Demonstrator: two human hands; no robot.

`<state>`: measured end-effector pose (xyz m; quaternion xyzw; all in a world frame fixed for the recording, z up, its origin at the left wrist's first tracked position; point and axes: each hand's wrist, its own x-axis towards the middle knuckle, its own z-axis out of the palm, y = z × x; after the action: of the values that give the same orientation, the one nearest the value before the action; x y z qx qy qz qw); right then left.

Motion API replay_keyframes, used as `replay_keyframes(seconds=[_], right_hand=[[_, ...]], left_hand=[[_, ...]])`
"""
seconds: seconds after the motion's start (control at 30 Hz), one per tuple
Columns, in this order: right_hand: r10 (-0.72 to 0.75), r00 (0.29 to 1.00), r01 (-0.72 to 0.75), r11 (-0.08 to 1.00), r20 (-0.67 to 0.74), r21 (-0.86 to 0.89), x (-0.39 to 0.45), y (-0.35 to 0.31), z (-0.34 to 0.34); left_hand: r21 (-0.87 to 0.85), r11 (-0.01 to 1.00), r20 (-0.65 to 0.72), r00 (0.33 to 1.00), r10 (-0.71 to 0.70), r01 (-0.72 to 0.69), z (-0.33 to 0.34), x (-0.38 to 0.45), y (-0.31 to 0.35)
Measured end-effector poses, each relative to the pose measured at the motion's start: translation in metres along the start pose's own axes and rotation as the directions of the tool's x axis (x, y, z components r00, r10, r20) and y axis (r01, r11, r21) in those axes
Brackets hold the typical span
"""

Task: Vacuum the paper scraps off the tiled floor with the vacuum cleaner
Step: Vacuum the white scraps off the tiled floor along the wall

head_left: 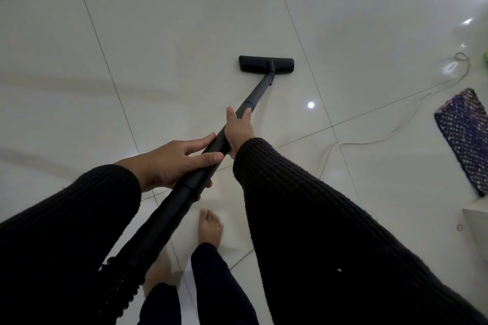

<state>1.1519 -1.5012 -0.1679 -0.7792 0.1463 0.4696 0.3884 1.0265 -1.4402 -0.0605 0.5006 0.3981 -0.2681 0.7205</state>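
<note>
No readable text, labels or nos. anywhere; view's dim, maybe missed.

My sleeves [303, 206] are black ribbed knit, long to the wrists, with a few pale lint specks. My trousers [211, 285] are dark; my feet [210, 227] are bare.

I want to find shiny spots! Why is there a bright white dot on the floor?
Head view: the dot is lamp glare on the glossy tiled floor, right of the vacuum tube; more glare top right; grout lines bend from the wide lens.
</note>
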Motion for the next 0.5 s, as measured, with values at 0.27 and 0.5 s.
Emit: replay_keyframes(seconds=[0.27, 0.5], right_hand=[[-0.008, 0.999, 0.011, 0.996, -0.031, 0.093, -0.036, 0.047, 0.018], [0.004, 0.998, 0.006, 0.985, -0.056, 0.17, -0.063, 0.094, 0.034]], left_hand=[[0.085, 0.996, 0.057, 0.998, 0.003, -0.007, -0.009, -0.026, -0.048], [0.166, 0.986, 0.12, 0.993, 0.004, -0.024, -0.015, -0.041, -0.098]])
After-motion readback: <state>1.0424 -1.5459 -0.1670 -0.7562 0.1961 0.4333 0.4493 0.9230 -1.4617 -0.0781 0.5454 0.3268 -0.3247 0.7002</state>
